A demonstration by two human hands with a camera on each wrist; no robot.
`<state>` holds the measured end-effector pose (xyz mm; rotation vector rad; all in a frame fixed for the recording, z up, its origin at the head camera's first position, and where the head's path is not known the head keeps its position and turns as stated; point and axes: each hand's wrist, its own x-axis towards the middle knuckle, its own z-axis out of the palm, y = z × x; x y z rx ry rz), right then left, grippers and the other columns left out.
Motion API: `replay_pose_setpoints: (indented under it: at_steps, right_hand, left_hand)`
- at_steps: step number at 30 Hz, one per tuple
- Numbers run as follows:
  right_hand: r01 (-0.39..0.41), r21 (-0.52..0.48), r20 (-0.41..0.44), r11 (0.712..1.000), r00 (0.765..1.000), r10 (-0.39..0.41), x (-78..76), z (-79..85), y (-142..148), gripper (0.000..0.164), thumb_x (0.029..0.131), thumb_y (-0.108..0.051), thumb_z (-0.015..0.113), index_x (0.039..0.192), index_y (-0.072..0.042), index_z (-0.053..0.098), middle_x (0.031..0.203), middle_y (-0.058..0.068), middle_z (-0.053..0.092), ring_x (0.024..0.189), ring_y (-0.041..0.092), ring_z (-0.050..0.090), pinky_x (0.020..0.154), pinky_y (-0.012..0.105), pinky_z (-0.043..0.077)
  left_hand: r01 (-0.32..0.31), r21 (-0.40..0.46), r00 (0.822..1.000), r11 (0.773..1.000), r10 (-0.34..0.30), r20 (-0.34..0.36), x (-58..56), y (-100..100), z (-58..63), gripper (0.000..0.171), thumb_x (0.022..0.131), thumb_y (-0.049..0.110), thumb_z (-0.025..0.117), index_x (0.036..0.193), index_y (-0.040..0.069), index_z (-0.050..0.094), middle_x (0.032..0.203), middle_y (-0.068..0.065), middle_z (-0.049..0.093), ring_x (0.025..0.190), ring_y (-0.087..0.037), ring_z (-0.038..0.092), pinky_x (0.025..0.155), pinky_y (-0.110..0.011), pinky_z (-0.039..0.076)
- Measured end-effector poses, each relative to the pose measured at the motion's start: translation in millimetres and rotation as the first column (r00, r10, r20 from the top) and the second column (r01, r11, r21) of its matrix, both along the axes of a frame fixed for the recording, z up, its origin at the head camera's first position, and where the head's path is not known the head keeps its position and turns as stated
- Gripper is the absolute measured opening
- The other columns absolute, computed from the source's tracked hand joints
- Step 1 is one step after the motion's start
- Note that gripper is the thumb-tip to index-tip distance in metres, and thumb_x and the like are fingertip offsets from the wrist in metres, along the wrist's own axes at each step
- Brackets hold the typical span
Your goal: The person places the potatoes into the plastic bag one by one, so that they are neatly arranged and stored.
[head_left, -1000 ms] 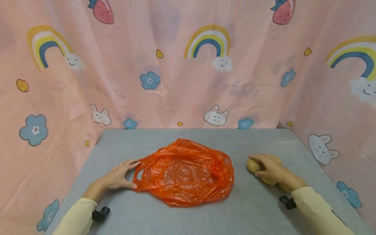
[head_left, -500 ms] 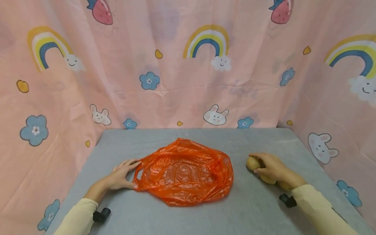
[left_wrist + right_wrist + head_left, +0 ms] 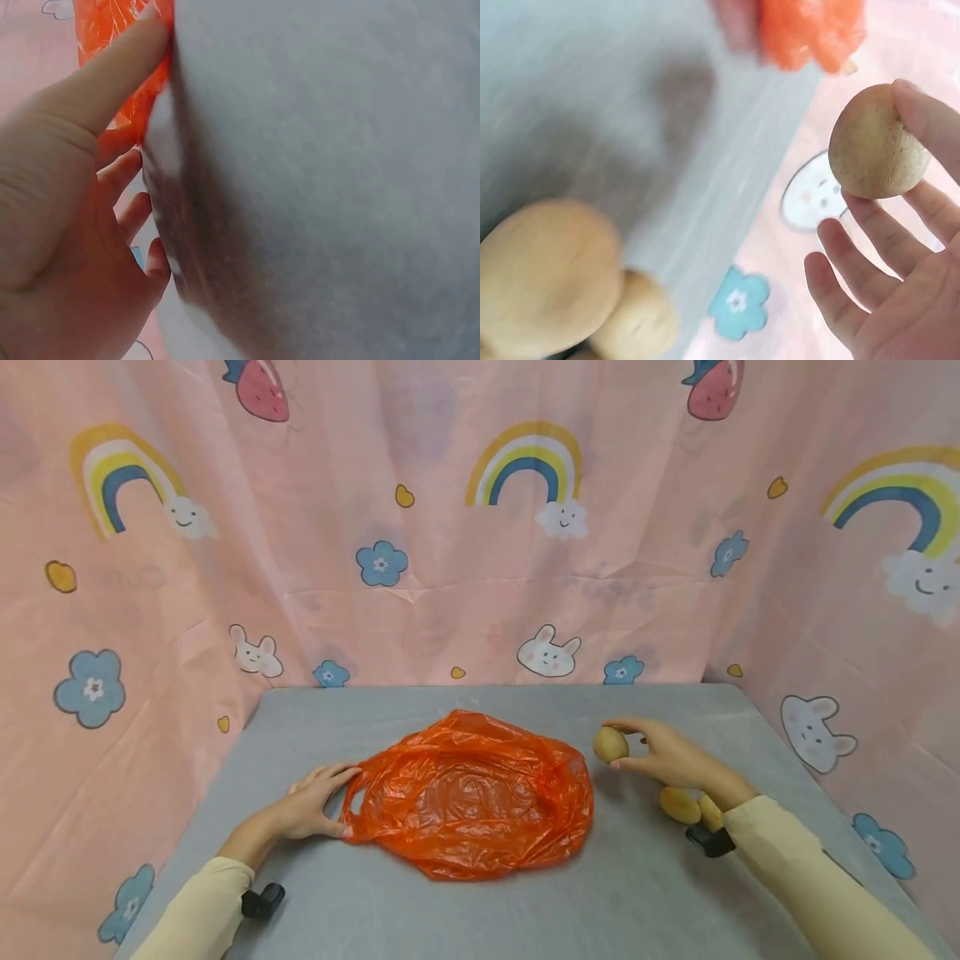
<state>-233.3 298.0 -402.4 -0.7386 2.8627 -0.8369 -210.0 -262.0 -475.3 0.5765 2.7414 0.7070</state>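
Observation:
An orange plastic bag [image 3: 472, 802] lies spread on the grey table, its handle end toward the left. My left hand [image 3: 311, 803] rests at that end, thumb and fingers spread wide and touching the bag's edges. In the left wrist view the thumb [image 3: 112, 71] lies straight along the orange plastic. My right hand [image 3: 667, 756] pinches a round potato [image 3: 877, 142] between thumb and fingertips, raised over the table to the right of the bag. Below that wrist, more potatoes [image 3: 680, 805] sit together on the table.
The grey table [image 3: 525, 918] ends at a pink printed curtain [image 3: 442, 610] hanging behind it and along both sides. Black wrist mounts [image 3: 262, 902] stick out under both forearms. In the right wrist view a large potato [image 3: 551, 277] is close to the camera.
My right hand has lifted one potato off the pile and moved it left and away from me, toward the bag. The other potatoes are now uncovered. My left hand and the bag stay put.

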Motion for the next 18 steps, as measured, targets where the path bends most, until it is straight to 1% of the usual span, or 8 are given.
replay_pose_setpoints:
  at_steps: [3,7,10,14,18]
  right_hand:
    - [-0.005,-0.047,0.065,0.999,0.998,0.008,-4.5,3.9,-14,0.061,0.091,-0.029,0.076,0.143,-0.005,0.055,0.142,0.018,0.061,0.127,0.040,0.057,0.101,0.063,0.047]
    - [-0.016,-0.104,0.135,0.994,0.990,0.030,-10.2,5.7,-31,0.061,0.091,-0.027,0.076,0.143,-0.003,0.054,0.141,0.017,0.061,0.127,0.038,0.057,0.104,0.061,0.046]
    - [-0.046,-0.122,0.157,0.991,0.985,0.065,-13.5,6.5,-44,0.062,0.092,-0.025,0.075,0.143,0.001,0.053,0.139,0.018,0.062,0.126,0.039,0.057,0.104,0.060,0.046]
    - [-0.098,-0.134,0.159,0.986,0.980,0.119,-19.3,7.8,-63,0.061,0.092,-0.026,0.075,0.144,-0.001,0.053,0.138,0.018,0.062,0.126,0.039,0.058,0.103,0.060,0.048]
    - [-0.145,-0.179,0.196,0.973,0.964,0.179,-25.9,9.7,-84,0.060,0.092,-0.024,0.075,0.144,-0.004,0.053,0.138,0.017,0.062,0.125,0.038,0.059,0.102,0.058,0.049]
  left_hand:
    - [0.006,0.005,1.000,1.000,-0.006,0.005,1.4,0,0.5,0.102,0.076,0.050,0.085,0.155,0.007,0.037,0.162,-0.024,0.029,0.145,-0.053,0.023,0.104,-0.083,0.017]
    - [0.016,-0.006,1.000,1.000,-0.016,0.023,1.8,1,1.5,0.103,0.076,0.049,0.084,0.156,0.006,0.036,0.162,-0.026,0.027,0.146,-0.055,0.021,0.103,-0.086,0.015]
    - [0.016,-0.022,0.999,1.000,-0.015,0.039,3.1,3,3.2,0.101,0.076,0.043,0.085,0.156,0.007,0.035,0.163,-0.025,0.027,0.147,-0.055,0.021,0.103,-0.086,0.014]
    - [0.019,-0.026,0.999,0.999,-0.018,0.035,3.7,5,4.5,0.100,0.077,0.039,0.086,0.156,0.007,0.035,0.163,-0.024,0.028,0.147,-0.054,0.023,0.103,-0.086,0.015]
    - [0.016,-0.039,0.999,0.999,-0.015,0.030,4.1,6,5.9,0.100,0.077,0.039,0.086,0.157,0.007,0.034,0.164,-0.024,0.027,0.147,-0.053,0.023,0.104,-0.085,0.017]
